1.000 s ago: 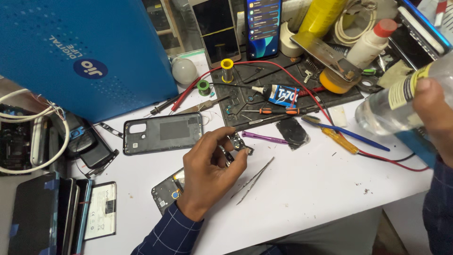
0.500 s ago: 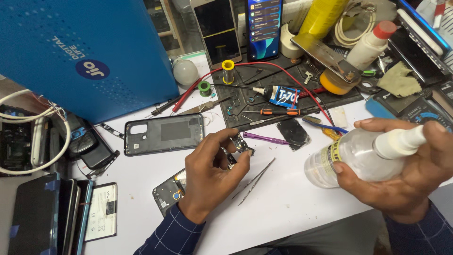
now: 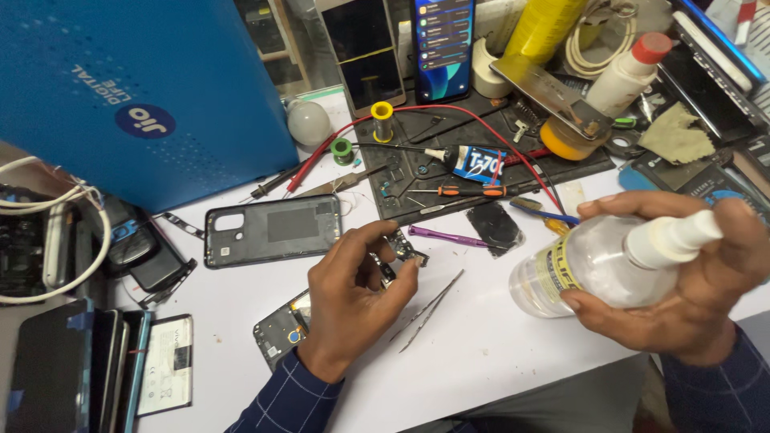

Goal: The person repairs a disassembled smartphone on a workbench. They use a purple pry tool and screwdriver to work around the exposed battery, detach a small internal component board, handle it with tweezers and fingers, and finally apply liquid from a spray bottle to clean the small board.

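Observation:
My left hand [image 3: 350,298] pinches a small dark circuit board [image 3: 401,250] between thumb and fingers, above the white table [image 3: 481,353]. Under that hand lies an opened phone body [image 3: 279,329], partly hidden. My right hand [image 3: 690,281] grips a clear plastic spray bottle [image 3: 585,263] with a white nozzle, held on its side at the right, its base toward the board. Metal tweezers [image 3: 429,309] lie on the table between the two hands. A dark phone back cover [image 3: 271,230] rests just left of the board.
A large blue box [image 3: 136,96] stands at back left. A black work mat [image 3: 465,168] holds screwdrivers, a glue tube, solder spools and red wire. Phones lean upright behind it. More phones, a battery [image 3: 167,365] and white cable fill the left edge.
My right hand brought the spray bottle down from the upper right and tipped it on its side near the board. The left hand stayed in place, holding the board.

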Available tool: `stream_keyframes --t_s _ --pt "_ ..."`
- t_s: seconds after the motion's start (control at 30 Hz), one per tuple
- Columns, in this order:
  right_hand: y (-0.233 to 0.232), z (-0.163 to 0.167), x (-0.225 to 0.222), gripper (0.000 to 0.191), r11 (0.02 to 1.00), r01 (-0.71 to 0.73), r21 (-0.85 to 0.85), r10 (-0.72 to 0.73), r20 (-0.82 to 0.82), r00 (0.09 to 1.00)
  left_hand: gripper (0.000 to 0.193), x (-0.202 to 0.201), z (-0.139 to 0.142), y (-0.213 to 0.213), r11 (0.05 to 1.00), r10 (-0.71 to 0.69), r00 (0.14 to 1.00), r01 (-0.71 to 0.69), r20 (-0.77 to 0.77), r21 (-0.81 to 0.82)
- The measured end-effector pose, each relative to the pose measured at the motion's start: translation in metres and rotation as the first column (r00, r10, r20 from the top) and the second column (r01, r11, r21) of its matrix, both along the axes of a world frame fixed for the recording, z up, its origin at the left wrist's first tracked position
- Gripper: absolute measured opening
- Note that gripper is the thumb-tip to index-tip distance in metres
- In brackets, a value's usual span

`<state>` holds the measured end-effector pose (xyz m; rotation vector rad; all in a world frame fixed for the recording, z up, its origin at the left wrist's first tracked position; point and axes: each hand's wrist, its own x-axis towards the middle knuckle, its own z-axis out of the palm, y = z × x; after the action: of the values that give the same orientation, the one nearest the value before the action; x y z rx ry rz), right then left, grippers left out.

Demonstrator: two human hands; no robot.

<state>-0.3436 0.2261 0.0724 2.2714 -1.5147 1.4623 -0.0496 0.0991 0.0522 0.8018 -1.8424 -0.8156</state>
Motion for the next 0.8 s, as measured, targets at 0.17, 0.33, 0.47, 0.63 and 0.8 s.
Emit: stream_keyframes --t_s 0.17,0.33,0.47,0.63,0.8 --pt "-0.008 -0.007 -0.003 0.125 0.996 -0.081 -0.027 0.083 0.097 0.992 0.044 0.0 -0.001 -0.002 1.0 0.007 1.0 -0.008 -0.005 -0.011" --pt "-0.012 -0.014 -0.004 0.117 0.99 -0.115 -0.079 0.127 0.16 0.979 0.044 0.0 -0.002 -0.002 1.0 0.012 1.0 -0.012 0.016 -0.008" --pt "-0.007 -0.018 -0.001 0.113 0.996 -0.02 -0.088 0.036 0.176 0.984 0.044 0.001 -0.003 -0.001 1.0 0.017 1.0 -0.017 0.019 -0.013" --pt "-0.001 -0.018 0.004 0.114 0.997 0.003 -0.079 0.011 0.169 0.986 0.044 0.002 -0.001 -0.001 0.999 0.012 0.999 -0.011 0.03 -0.035" --pt "-0.006 -0.017 0.006 0.115 0.992 -0.031 -0.119 0.053 0.19 0.98 0.043 0.002 0.001 0.0 0.999 0.007 0.999 -0.006 0.035 -0.052"
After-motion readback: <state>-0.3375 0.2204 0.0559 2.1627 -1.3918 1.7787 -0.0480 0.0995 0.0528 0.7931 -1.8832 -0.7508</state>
